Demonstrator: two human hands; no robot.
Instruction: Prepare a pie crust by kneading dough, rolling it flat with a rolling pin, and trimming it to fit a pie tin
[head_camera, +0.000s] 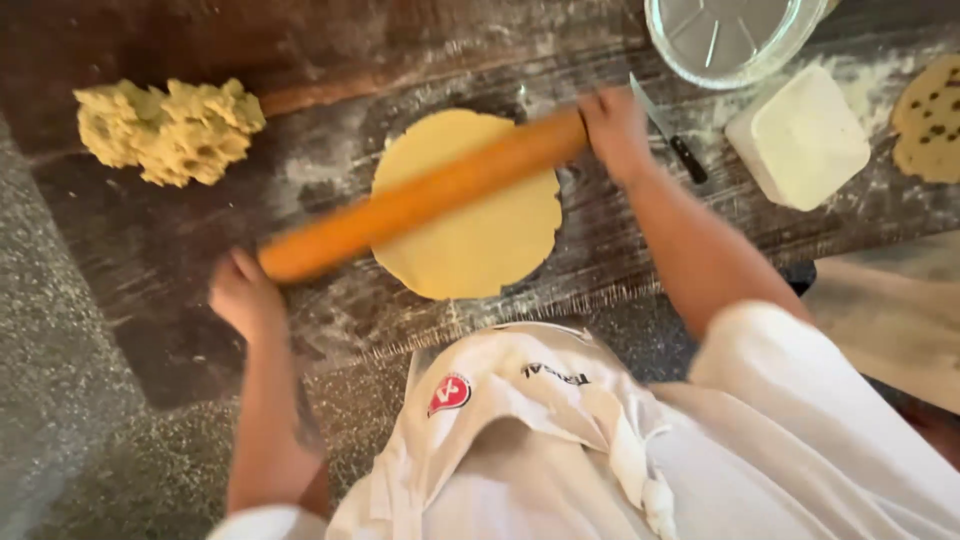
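Observation:
A flat round sheet of pale yellow dough (470, 240) lies on a dark floured wooden board (190, 240). An orange wooden rolling pin (420, 198) rests diagonally across it. My left hand (245, 295) presses on the pin's lower left end. My right hand (615, 130) presses on its upper right end. Both hands look blurred.
A rough lump of crumbly dough (170, 130) sits at the board's left. A glass dish (730, 40), a black-handled knife (665, 130), a white block (800, 135) and a speckled dough round (930, 120) lie at the right. The counter (60, 400) is grey speckled stone.

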